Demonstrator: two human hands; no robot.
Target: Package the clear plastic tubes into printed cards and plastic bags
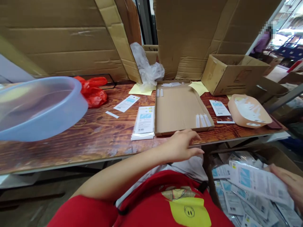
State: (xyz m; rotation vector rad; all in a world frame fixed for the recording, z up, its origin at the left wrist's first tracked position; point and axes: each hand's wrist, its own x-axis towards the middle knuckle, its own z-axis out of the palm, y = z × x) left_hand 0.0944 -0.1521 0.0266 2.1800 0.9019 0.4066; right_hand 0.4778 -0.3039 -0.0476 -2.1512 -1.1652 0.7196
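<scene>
My left hand (181,145) is at the table's front edge, just before the shallow cardboard tray (177,110); its fingers are apart and hold nothing. Inside the tray, several small white translucent tubes (203,120) lie at the near right corner, with more at the far end. At the lower right, my right hand (286,179) is closed on the edge of a clear packet with a printed card (257,179). This packet is over a carton filled with similar packets (228,197). Left of the tray lies a stack of printed cards in clear bags (144,121).
A large blue plastic basin (47,123) and a red plastic bag (94,93) are on the left. To the right stand a peach bowl (233,110) of white pieces and an open cardboard box (236,77). Cardboard sheets (189,34) wall the back. A person (261,42) is outside.
</scene>
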